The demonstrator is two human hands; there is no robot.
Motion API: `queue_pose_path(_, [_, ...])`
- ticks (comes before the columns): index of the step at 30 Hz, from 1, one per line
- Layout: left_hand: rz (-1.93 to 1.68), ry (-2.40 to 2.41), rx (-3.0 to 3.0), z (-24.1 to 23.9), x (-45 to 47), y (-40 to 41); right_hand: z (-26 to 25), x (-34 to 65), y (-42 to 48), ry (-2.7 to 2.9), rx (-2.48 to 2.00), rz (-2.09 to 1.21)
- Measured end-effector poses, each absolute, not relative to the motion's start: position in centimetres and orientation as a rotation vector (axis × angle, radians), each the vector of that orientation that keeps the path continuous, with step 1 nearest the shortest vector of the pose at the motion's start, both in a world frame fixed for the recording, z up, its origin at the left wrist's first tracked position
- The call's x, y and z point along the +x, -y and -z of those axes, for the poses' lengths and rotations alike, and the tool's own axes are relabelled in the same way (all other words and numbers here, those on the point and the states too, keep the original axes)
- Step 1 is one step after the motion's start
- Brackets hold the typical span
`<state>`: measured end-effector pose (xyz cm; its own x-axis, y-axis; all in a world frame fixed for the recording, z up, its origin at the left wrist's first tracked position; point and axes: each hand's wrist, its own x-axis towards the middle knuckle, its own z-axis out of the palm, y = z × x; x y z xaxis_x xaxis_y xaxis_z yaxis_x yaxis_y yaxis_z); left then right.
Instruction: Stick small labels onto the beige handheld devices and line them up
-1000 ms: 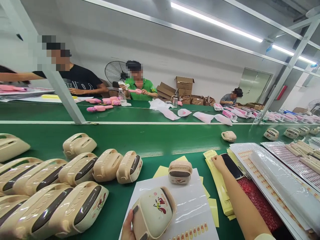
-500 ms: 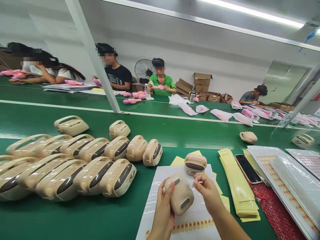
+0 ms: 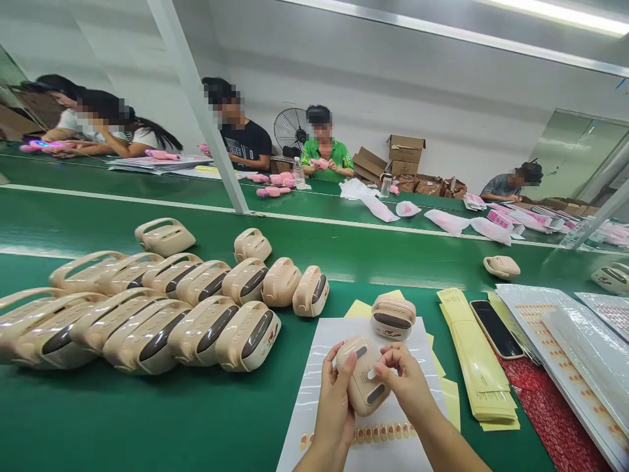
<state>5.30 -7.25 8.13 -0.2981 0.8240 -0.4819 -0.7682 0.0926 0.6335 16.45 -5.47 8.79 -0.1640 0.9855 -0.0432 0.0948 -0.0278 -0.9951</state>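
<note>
My left hand [image 3: 337,400] is wrapped round a beige plastic device [image 3: 358,393] with rounded corners, tilted so its underside faces me. Two dark grey pads and some small print show on that face. My right hand [image 3: 400,377] is closed in a pinch at the underside, with a small whitish piece [image 3: 371,375] at its fingertips, too small to name. Just beyond stands another beige device [image 3: 392,317] with a dark oval panel. Below my hands lies a white sheet [image 3: 314,367] bearing a row of small orange-and-yellow stickers [image 3: 383,432].
Rows of beige handled devices [image 3: 196,331] fill the left. On the right lie yellow paper strips [image 3: 474,360], a phone [image 3: 497,329], red bubble wrap [image 3: 545,406] and sticker sheets [image 3: 565,341]. Co-workers sit across the green bench [image 3: 314,246], handling pink items.
My right hand has moved in against the device's underside, where small print now shows. My left hand keeps its hold. The whole view has shifted slightly.
</note>
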Motion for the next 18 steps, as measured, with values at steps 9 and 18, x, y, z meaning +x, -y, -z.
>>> queue_pose_path(9, [-1.567,-1.026,0.065,-8.0,5.2,7.2,-8.6,15.8,5.7,1.455,-1.251,-1.074])
queue_pose_path(18, [-1.537,-1.054,0.207,-7.5,5.2,7.9,-8.2,15.3,6.3,1.554,-1.148,-0.858])
